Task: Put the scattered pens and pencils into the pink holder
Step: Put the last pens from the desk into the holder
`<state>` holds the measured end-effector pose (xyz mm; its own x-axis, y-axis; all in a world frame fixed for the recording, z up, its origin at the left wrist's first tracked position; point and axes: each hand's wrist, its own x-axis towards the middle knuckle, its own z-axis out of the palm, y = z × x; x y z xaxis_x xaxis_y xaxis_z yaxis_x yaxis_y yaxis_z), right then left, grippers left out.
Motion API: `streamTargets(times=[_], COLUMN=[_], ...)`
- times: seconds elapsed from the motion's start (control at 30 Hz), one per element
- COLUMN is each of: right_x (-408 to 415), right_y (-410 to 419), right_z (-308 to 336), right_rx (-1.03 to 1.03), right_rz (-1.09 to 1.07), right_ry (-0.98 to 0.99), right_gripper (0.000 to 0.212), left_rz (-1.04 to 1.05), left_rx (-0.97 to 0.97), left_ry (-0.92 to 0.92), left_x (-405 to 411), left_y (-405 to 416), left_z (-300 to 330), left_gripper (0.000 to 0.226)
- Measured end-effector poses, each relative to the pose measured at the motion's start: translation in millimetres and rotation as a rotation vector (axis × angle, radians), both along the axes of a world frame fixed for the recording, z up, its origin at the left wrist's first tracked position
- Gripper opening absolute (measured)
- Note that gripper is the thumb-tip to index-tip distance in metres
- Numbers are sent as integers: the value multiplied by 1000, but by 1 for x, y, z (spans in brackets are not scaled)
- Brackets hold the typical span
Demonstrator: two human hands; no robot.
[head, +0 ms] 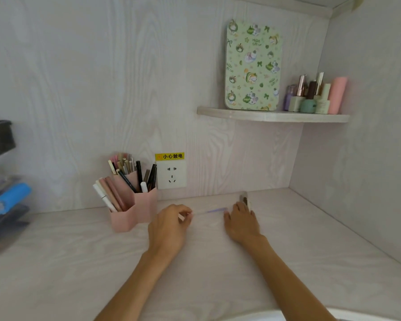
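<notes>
The pink holder (134, 210) stands on the desk near the back wall, left of centre, with several pens and pencils in its compartments. My left hand (169, 228) lies just right of the holder and pinches one end of a thin pen with a purple section (214, 210), which stretches blurred toward my right hand. My right hand (241, 222) rests on the desk with its fingers curled round a short grey-and-white pen (244, 198) that sticks out beyond the fingertips.
A white wall socket (171, 174) with a yellow warning label sits behind the holder. A corner shelf (273, 115) above right carries a green patterned tin and several cosmetic bottles. Stacked trays with a blue item (12, 195) stand at the left edge.
</notes>
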<state>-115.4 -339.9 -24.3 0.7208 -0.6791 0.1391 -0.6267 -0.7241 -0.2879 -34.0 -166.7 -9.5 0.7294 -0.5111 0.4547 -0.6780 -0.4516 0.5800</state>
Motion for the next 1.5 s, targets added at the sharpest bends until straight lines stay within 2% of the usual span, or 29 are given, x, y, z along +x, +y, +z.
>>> streamTargets(times=[0.13, 0.27, 0.33, 0.53, 0.63, 0.73, 0.9, 1.03, 1.1, 1.17, 1.27, 1.33, 1.4, 1.5], right_x=[11, 35, 46, 51, 49, 50, 50, 48, 48, 47, 46, 47, 50, 57], right_y=[15, 46, 58, 63, 61, 59, 55, 53, 54, 55, 55, 55, 55, 54], right_z=[-3, 6, 12, 2, -1, -1, -2, -2, -1, 1, 7, 12, 14, 18], right_rx=[37, 284, 391, 278, 163, 108, 89, 131, 151, 130, 62, -6, -65, -131], right_rz=[97, 365, 431, 495, 543, 576, 573, 588, 611, 628, 652, 670, 689, 742], right_ry=[-115, -182, -199, -341, -322, -354, -361, -365, -350, -322, -265, -230, -203, -135], right_gripper=[36, 29, 31, 29, 32, 34, 34, 30, 23, 18, 16, 17, 24, 28], left_rz=[55, 158, 168, 207, 244, 253, 298, 340, 358, 388, 389, 303, 196, 148], left_rx=[-278, -563, -685, -869, -864, -767, -434, -76, 15, -11, -283, -420, -453, -385], left_ry=[-72, -140, -172, -344, -397, -401, -306, -372, -413, -451, -476, -471, -447, -417], left_x=[3, 17, 25, 53, 70, 85, 104, 110, 108, 100, 72, 49, 29, 15], left_y=[32, 70, 86, 116, 117, 108, 92, 84, 82, 79, 72, 65, 59, 58], left_z=[25, 63, 82, 130, 141, 137, 98, 78, 74, 71, 64, 55, 43, 23], left_gripper=[14, 11, 9, 11, 15, 14, 13, 34, 37, 39, 34, 27, 21, 18])
